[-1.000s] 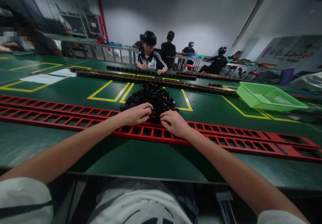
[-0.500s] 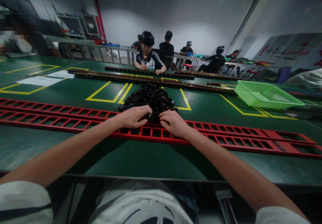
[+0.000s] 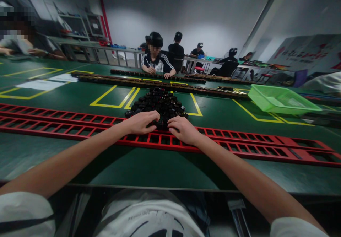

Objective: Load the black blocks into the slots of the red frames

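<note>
A heap of small black parts [image 3: 162,102] lies on the green table, right in front of my hands. At its near edge my left hand [image 3: 144,122] is curled, thumb bent toward the fingers. What lies between those fingertips is dark and blends with the heap. Facing it from the other side, my right hand [image 3: 183,129] has its fingers bent inward and pressed together; their tips touch or hover by the same dark spot. Both hands are over a red ladder-like frame [image 3: 165,146], which runs across the table beneath my wrists.
A green plastic basket [image 3: 285,103] stands at the right. Long dark strips [image 3: 138,83] run across the table beyond the heap. White papers [image 3: 39,84] lie at the left, among yellow tape outlines. Across the table sits a person [image 3: 157,61]; others work farther back.
My hands stay at the heap's near edge, with only slight finger movement. The whole view has shifted very slightly. Nothing else near the hands has visibly moved.
</note>
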Motion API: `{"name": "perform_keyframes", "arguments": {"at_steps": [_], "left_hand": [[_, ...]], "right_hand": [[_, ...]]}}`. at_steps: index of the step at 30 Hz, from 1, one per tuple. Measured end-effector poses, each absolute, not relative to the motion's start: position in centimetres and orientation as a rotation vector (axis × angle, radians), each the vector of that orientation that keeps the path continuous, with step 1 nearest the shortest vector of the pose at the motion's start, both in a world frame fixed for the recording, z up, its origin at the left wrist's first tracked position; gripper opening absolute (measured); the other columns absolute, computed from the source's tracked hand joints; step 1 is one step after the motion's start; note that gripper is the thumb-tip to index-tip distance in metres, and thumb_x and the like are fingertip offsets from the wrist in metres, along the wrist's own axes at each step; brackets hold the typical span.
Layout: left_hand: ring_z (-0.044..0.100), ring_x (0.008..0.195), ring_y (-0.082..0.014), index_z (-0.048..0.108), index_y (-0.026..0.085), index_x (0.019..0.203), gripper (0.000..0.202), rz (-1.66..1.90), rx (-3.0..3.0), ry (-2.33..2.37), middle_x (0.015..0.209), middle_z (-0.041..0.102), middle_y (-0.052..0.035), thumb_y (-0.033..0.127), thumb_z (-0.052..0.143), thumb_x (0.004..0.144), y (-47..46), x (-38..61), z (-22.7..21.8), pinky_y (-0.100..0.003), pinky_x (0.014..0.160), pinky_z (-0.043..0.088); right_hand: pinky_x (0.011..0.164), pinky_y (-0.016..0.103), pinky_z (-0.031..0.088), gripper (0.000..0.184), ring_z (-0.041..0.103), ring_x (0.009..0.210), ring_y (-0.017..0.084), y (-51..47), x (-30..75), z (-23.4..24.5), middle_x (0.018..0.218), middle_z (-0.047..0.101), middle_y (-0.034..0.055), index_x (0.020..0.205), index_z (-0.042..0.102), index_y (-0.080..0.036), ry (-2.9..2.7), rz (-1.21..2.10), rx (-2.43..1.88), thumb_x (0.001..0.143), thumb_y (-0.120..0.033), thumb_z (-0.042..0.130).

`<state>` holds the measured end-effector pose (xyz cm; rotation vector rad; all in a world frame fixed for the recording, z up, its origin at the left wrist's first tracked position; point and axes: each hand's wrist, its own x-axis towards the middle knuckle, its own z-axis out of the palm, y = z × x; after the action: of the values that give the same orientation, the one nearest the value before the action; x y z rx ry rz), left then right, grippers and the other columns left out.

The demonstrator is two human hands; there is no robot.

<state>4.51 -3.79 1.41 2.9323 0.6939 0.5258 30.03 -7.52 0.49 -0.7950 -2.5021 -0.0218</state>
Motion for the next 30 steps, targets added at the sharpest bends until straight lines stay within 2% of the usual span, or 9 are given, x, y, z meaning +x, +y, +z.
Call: {"name": "perform_keyframes", "arguments": {"at_steps": [6,10,15,22,30], "left_hand": [[0.057,0.091,-0.021,0.043,0.021,0.083,0.011,0.565,2.906,0.674,0.103,0.058,-0.0075,0.026,0.053,0.083,-3.82,4.66,1.65,-0.033,0.08,0.045],[0.054,0.082,-0.0201,0.043,0.021,0.083,0.013,0.53,2.901,0.762,0.092,0.058,-0.0051,0.028,0.054,0.082,-3.78,4.71,1.56,-0.033,0.074,0.044],[0.055,0.089,-0.0209,0.043,0.02,0.081,0.012,0.535,2.941,0.699,0.102,0.058,-0.0078,0.027,0.053,0.084,-3.78,4.66,1.45,-0.034,0.079,0.044],[0.055,0.094,-0.0214,0.051,0.019,0.089,0.008,0.475,2.981,0.606,0.106,0.058,-0.0087,0.026,0.051,0.088,-3.71,4.66,1.62,-0.035,0.086,0.045],[0.057,0.096,-0.0214,0.056,0.017,0.104,0.018,0.463,2.945,0.672,0.105,0.06,-0.0084,0.029,0.046,0.095,-3.69,4.61,1.47,-0.035,0.087,0.045]], "right_hand": [[0.091,0.04,0.048,0.015,0.061,0.099,0.023,-7.71,30.13,0.74,0.107,0.07,0.0091,0.095,0.072,-0.017,-2.503,-0.012,-0.805,0.091,-0.015,0.058],[0.091,0.041,0.047,0.015,0.061,0.1,0.023,-7.76,30.16,0.73,0.108,0.07,0.0089,0.096,0.072,-0.018,-2.505,-0.008,-0.812,0.091,-0.015,0.058],[0.091,0.041,0.048,0.015,0.061,0.1,0.023,-7.65,30.09,0.58,0.107,0.07,0.0098,0.095,0.072,-0.017,-2.508,-0.017,-0.8,0.092,-0.016,0.057],[0.092,0.041,0.048,0.015,0.061,0.1,0.023,-7.63,30.16,0.63,0.106,0.07,0.0094,0.095,0.072,-0.017,-2.499,-0.004,-0.787,0.092,-0.016,0.057],[0.091,0.041,0.048,0.016,0.061,0.1,0.023,-7.68,30.08,0.72,0.107,0.07,0.01,0.095,0.072,-0.017,-2.501,-0.001,-0.78,0.092,-0.015,0.056]]}}
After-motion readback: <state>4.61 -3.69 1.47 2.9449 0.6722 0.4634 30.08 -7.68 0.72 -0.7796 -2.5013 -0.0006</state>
